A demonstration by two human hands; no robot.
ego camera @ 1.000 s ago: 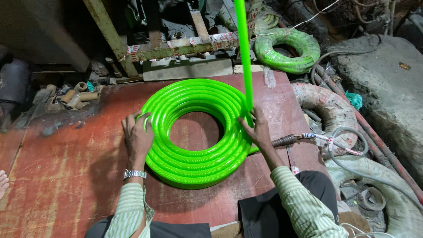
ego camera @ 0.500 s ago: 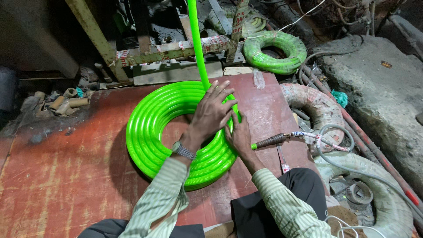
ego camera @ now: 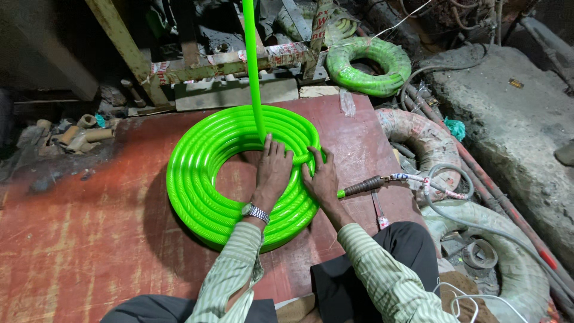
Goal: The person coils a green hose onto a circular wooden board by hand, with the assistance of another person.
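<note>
A bright green hose coil (ego camera: pixel 200 179) lies flat on a reddish board (ego camera: pixel 89 227). One strand of green hose (ego camera: pixel 252 72) rises from the coil's inner rim straight up out of view. My left hand (ego camera: pixel 273 168) lies palm down on the coil's right side, fingers touching the base of that strand. My right hand (ego camera: pixel 323 179) presses on the coil's right edge just beside it. A dark ribbed fitting (ego camera: pixel 366 186) sticks out from the coil's end to the right of my right hand.
A second green coil (ego camera: pixel 366 66) sits behind the board. Wrapped pale coils (ego camera: pixel 418 134) and grey cables (ego camera: pixel 454 203) crowd the right side. A taped metal frame (ego camera: pixel 239 63) runs along the back. Short tube pieces (ego camera: pixel 78 128) lie at the far left.
My left hand crossed from the coil's left side to its right and now rests flat by the rising strand, which has swung left. My right hand stayed on the right edge.
</note>
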